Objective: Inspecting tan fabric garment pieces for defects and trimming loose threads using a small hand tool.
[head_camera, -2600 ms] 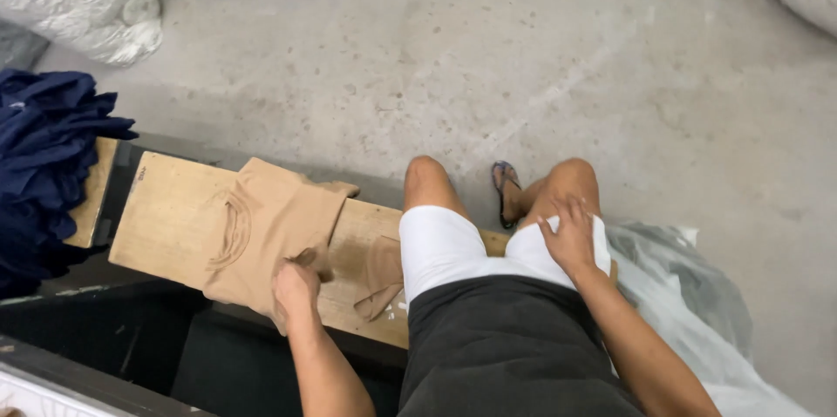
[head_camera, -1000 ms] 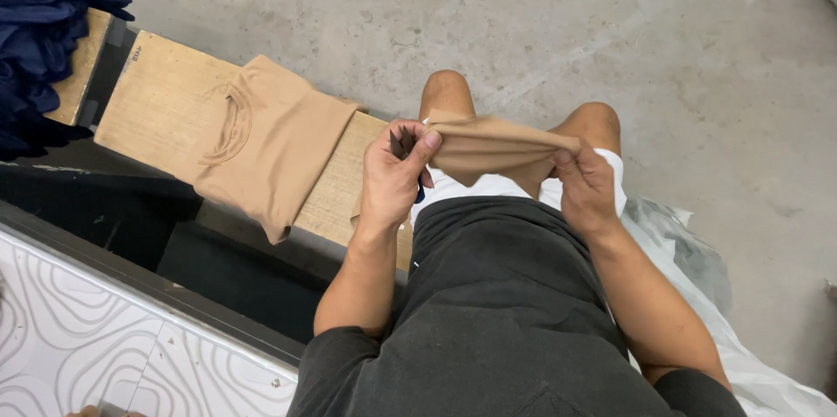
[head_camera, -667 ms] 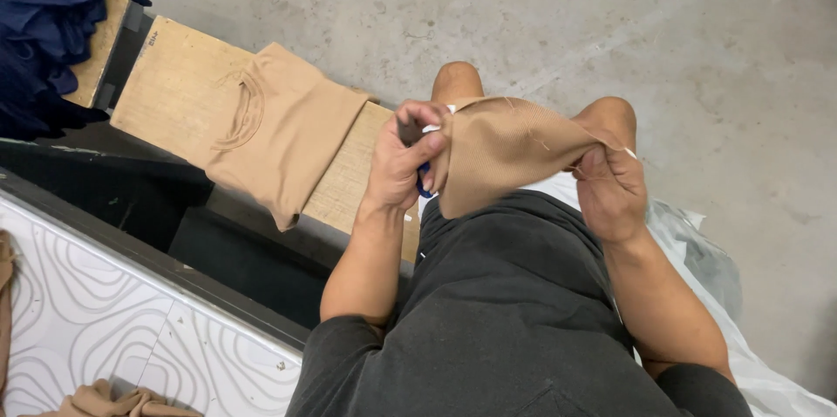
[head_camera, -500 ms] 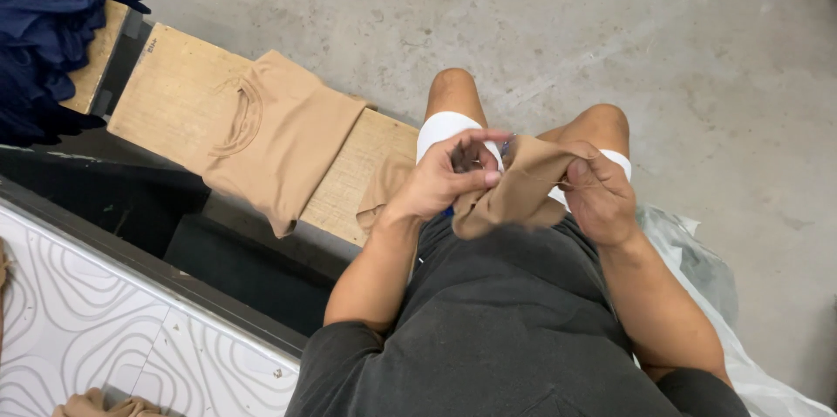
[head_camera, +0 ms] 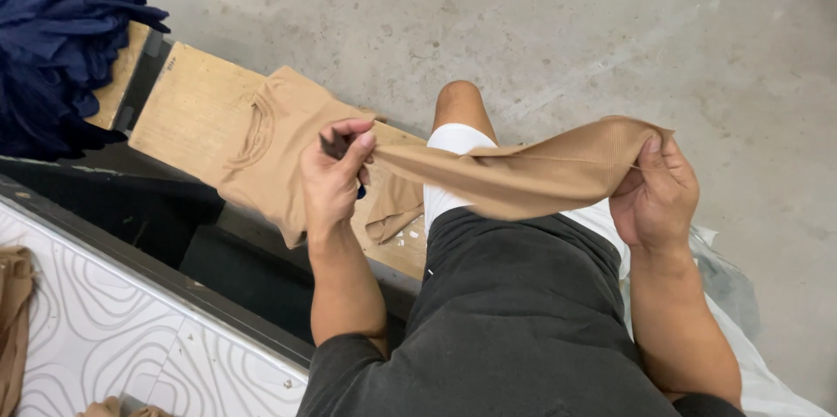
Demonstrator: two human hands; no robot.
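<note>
A tan ribbed garment (head_camera: 523, 175) is stretched flat between both hands above my lap. My left hand (head_camera: 336, 175) pinches its left end, close to the wooden board (head_camera: 187, 94). The garment's right end is gripped by my right hand (head_camera: 656, 195), held over my right thigh. Another tan garment (head_camera: 279, 142) lies folded on the board, draping over its near edge. I sit in white shorts and a dark shirt, one bare knee (head_camera: 459, 103) showing.
A pile of dark blue clothes (head_camera: 57, 42) sits at the board's left end. A white patterned surface (head_camera: 105, 330) with tan fabric (head_camera: 16, 317) on it lies at the lower left. Clear plastic (head_camera: 728, 282) lies by my right side on the concrete floor (head_camera: 567, 25).
Both hands went from a bunched tan garment at my lap to pulling it apart; it is now stretched out wide between them, my right hand farther right.
</note>
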